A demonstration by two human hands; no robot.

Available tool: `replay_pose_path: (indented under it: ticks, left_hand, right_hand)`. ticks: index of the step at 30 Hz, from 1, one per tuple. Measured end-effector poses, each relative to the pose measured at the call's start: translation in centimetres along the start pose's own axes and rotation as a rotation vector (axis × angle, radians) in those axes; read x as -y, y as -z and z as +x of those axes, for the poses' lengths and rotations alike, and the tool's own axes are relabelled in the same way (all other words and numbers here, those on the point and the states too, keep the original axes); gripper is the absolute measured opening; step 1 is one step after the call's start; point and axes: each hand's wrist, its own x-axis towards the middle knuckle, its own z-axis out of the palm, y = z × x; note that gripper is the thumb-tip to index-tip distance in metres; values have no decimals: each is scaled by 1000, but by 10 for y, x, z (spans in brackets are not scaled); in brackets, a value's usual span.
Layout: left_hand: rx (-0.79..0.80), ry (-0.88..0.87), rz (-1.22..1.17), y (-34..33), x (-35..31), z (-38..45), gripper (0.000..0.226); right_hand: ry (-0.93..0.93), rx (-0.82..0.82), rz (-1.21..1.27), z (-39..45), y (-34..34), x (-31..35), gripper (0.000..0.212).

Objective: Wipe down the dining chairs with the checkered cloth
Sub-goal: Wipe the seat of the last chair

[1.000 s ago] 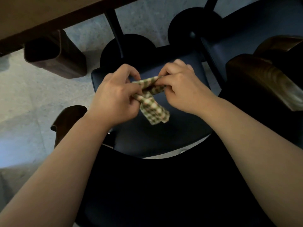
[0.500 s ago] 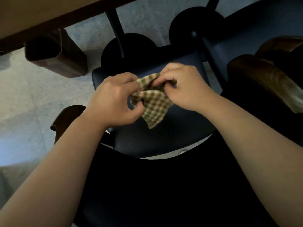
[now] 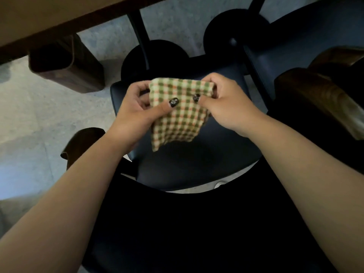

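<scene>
A green, cream and orange checkered cloth (image 3: 178, 117) hangs spread out above the dark blue seat (image 3: 193, 160) of a dining chair. My left hand (image 3: 136, 111) pinches its upper left part, thumb on the front. My right hand (image 3: 224, 103) pinches the upper right part the same way. The cloth's lower edge hangs free, apart from the seat. The chair's dark backrest (image 3: 177, 223) fills the lower middle of the view, between my forearms.
A wooden table edge (image 3: 59, 20) runs across the top left, with a brown table leg (image 3: 67, 64) below it. Round black bases (image 3: 155, 56) stand behind the seat. A second blue chair (image 3: 307, 36) with brown wooden armrests (image 3: 323, 99) is at right. Grey floor lies left.
The cloth was bunched and folded between both hands. It has been pulled open into a flat sheet, and the hands have moved apart with thumbs now on its front.
</scene>
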Motion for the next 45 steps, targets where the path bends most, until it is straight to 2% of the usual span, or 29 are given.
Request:
replay_pose_path:
  ticks: [2,5,7,10,11,13,14,16,18,20,22,24,27,30,33,37,40,42,45]
  left_hand:
    - [71,122,-62,-2,4,1,63]
    - [109,206,40,-4,15,2,38]
    - [87,207,141,-4,25,2,22]
    - [57,162,433,-5,37,7,20]
    - [63,133,577,-7,40,9,24]
    - [64,67,803,-14,46,16,32]
    - [59,24,867,-18,48,21,29]
    - [54,-74,948,-32,53,34,24]
    - [99,-178,998,-51,63,47,25]
    - [155,-238,1072,-75,83,60,27]
    - [241,-233,1115,-100,109,70,51]
    - [371,-242,1157,-127,143,72,73]
    - [611,-364,1486,-164,199,67,74]
    - [651,-388,1660,-183,236,57,73]
    - [719,-490,1717,-177,239,56,71]
    - [1039,-730,1884,-148,231,56,72]
    - [1237,-912,1959,-127,225,56,72]
    - [1327,-961,1962,-111,220,58,72]
    - [1456,-922,1944,-82,211,57,72]
  right_hand:
    - [-21,-34,19,2,-1,-5,19]
    - [-78,-78,110,5,-1,-13,29]
    - [-99,-100,31,6,-1,-21,32]
    - [-148,-43,-240,8,0,-33,18]
    - [-195,44,-324,9,2,-36,14]
    - [-298,341,-588,11,15,-41,32]
    - [-334,478,-750,11,26,-41,39]
    - [-280,609,-1075,12,53,-41,43]
    - [-203,635,-1249,11,77,-46,40]
    - [-109,686,-1316,11,87,-52,40]
    - [31,674,-1404,15,92,-55,40]
    - [170,605,-1608,20,99,-52,41]
    - [47,593,-1794,24,103,-49,49]
    - [-54,762,-1923,25,90,-55,46]
    - [-94,874,-1866,24,78,-59,46]
    - [-211,1064,-1639,20,64,-70,43]
    - [-181,1147,-1590,16,56,-78,40]
    - [-165,1209,-1578,15,47,-84,40]
    - [-171,1248,-1532,17,41,-90,40]
